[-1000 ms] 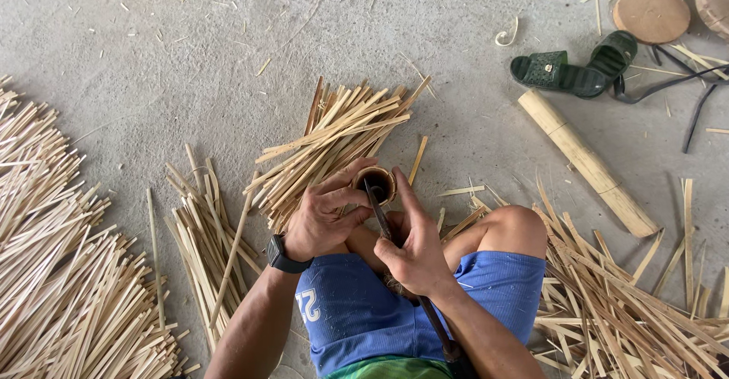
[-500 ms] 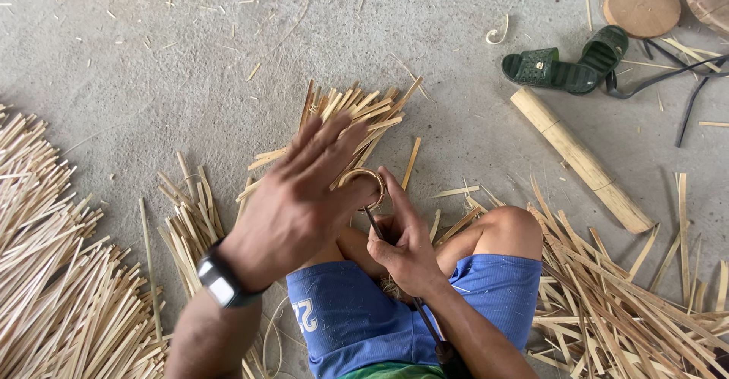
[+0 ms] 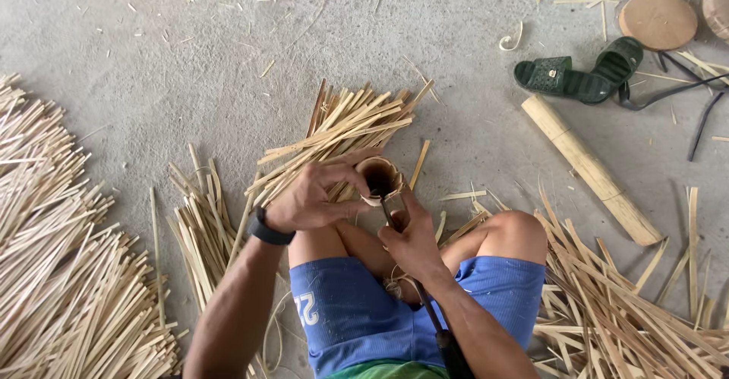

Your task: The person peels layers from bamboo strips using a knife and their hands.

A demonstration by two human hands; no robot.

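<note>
The floor (image 3: pixel 228 60) is grey concrete with bamboo strips (image 3: pixel 68 273) lying all over it. A short bamboo tube (image 3: pixel 380 178) stands on end just in front of the person's knees. It is pale outside and dark inside. A thin dark blade (image 3: pixel 387 213) sits across its top edge. Half a second ago the left hand (image 3: pixel 315 197) was spread wide open over the tube; now it has curled in and grips the tube's left side. The right hand (image 3: pixel 414 242) is closed round the blade, just below the tube. Green sandals (image 3: pixel 581 75) and a bamboo pole (image 3: pixel 592 168) lie well to the tube's right.
</note>
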